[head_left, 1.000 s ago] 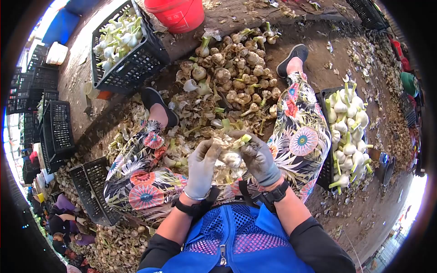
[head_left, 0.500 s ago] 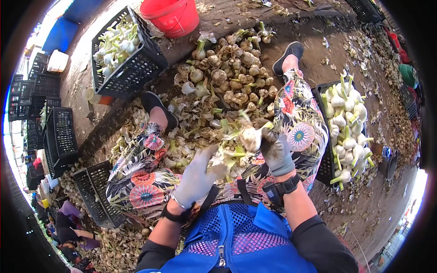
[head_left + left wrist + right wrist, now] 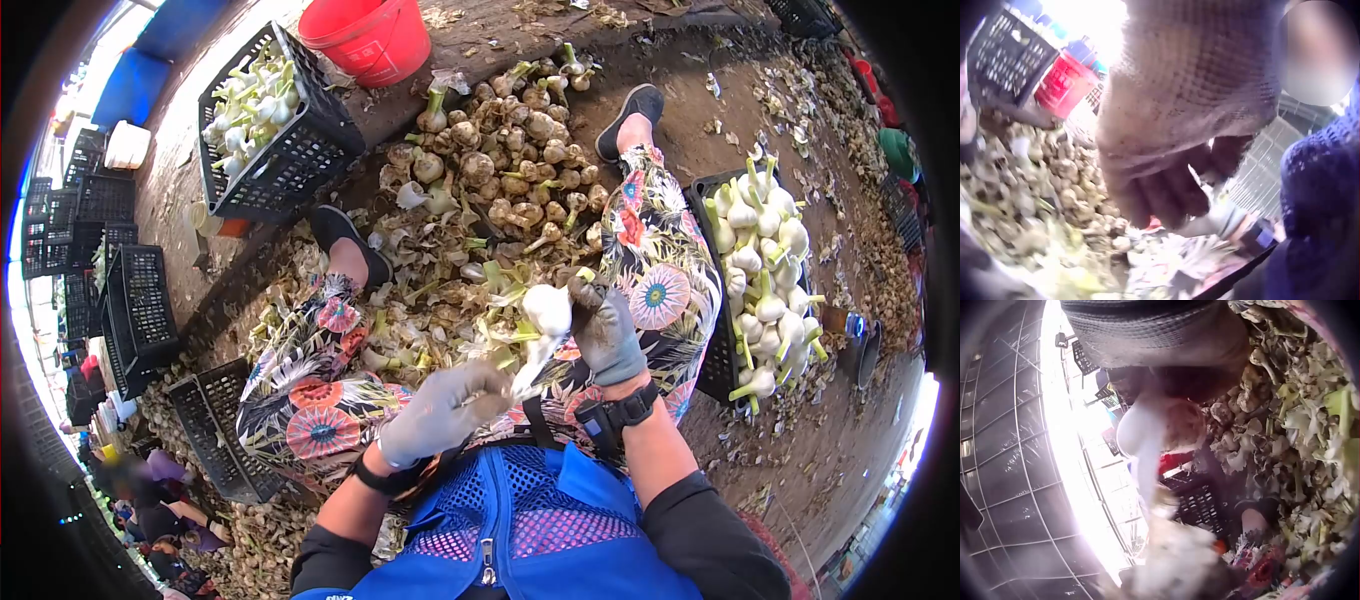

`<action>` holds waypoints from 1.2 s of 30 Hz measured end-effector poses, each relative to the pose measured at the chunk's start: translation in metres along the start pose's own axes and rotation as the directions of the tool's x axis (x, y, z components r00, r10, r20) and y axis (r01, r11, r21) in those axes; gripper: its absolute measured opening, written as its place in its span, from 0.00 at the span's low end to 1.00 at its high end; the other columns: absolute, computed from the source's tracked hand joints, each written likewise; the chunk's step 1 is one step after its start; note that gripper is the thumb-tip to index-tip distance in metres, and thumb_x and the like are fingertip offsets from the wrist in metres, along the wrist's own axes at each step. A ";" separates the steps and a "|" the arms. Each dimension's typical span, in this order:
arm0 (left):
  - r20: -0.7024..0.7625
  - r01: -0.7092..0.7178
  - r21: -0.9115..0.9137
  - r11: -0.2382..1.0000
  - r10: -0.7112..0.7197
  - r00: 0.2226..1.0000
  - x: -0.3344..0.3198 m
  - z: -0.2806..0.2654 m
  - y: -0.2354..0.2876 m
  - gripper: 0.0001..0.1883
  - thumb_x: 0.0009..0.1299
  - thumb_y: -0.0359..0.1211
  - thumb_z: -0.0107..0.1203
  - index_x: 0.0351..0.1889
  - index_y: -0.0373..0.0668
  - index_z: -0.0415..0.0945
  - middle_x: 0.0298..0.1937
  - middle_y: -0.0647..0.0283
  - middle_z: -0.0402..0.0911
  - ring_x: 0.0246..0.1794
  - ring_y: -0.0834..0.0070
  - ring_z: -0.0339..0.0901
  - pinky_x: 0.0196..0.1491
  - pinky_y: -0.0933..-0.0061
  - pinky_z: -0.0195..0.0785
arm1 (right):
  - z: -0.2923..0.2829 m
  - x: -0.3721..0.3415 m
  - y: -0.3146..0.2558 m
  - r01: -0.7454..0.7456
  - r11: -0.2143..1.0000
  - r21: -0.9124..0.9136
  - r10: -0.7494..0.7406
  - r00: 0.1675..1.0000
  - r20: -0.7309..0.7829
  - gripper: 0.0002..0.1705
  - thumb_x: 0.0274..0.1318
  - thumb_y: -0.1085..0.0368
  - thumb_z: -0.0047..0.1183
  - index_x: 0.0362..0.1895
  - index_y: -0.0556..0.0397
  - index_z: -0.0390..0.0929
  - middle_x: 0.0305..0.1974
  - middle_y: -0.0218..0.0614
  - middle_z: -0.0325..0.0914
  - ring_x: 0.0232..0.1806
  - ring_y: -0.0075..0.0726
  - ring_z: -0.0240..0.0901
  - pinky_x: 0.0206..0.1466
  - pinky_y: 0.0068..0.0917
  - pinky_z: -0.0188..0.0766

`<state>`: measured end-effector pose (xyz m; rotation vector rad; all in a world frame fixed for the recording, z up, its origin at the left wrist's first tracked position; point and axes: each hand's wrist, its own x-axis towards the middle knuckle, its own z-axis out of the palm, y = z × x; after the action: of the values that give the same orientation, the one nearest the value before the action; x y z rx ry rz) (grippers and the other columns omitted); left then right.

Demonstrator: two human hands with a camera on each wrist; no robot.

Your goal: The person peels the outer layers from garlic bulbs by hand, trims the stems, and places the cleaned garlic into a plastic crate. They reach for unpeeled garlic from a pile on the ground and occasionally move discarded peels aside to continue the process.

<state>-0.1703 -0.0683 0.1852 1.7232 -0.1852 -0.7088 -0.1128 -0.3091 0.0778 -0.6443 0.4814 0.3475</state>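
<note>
A: Of the right hand (image 3: 605,335), how wide open?
B: Not wide. Curled closed at one side of the white garlic bulb (image 3: 547,308), and holding it firmly enough to keep it up.
A: And where to find this bulb?
B: In front of the body, between the two legs, above the scattered peelings (image 3: 420,335).
A: For the left hand (image 3: 435,412), also closed?
B: Yes, nearly. Below the bulb and apart from it, pinching the end of a pale skin strip (image 3: 537,366). In the right wrist view, blurred at this place; impossible to tell the exact finger contact.
A: And on the ground?
B: Between the feet, a heap of brownish garlic (image 3: 520,150). Beside the right leg, a right crate (image 3: 715,370) full of white garlic. At upper left, a left crate (image 3: 290,165), also with garlic, near a red bucket (image 3: 375,45).
</note>
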 end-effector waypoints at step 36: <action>-0.216 -0.042 -0.708 0.705 -0.160 0.963 0.065 0.056 0.000 0.33 0.64 0.22 0.56 0.68 0.39 0.60 0.53 0.61 0.73 0.41 0.79 0.73 0.41 0.77 0.71 | 0.035 -0.039 -0.001 0.195 0.943 -0.270 -0.241 0.959 -0.149 0.09 0.59 0.68 0.61 0.44 0.57 0.83 0.34 0.26 0.81 0.34 0.19 0.75 0.35 0.20 0.71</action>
<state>-0.1492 -0.1462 0.1556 1.0480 0.3099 -0.4902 -0.1340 -0.2939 0.1235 -0.9751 0.5363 0.1396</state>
